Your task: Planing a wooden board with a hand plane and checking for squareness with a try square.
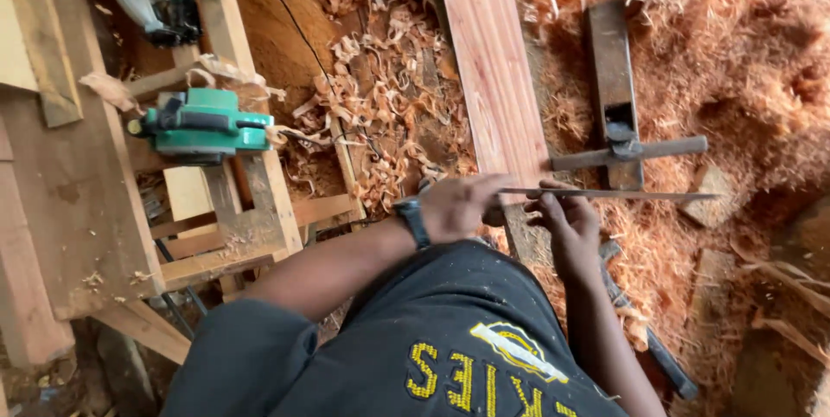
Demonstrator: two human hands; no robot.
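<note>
L hand (458,206) fingers curled tight, pinching near end of thin flat metal blade (605,195). R hand (562,222) fingers half-curled under same blade, touching it. Blade lies level across end of smooth reddish wooden plank (493,63). Beyond: dark wooden hand plane w/ cross handle (616,97) on fluffy orange shavings (743,54). Left: teal electric planer (203,123) on rough timber frame (233,235).

You have a single view, from the camera on your head, tilted steeply down over your own chest and forearms. It sits close above your left hand (454,205) and right hand (562,218), which fall just below the middle of the frame. The reddish plank (493,63) runs away from you toward the top edge. At the left you see the wooden counter (78,184), at the right the heap of shavings (743,63).
</note>
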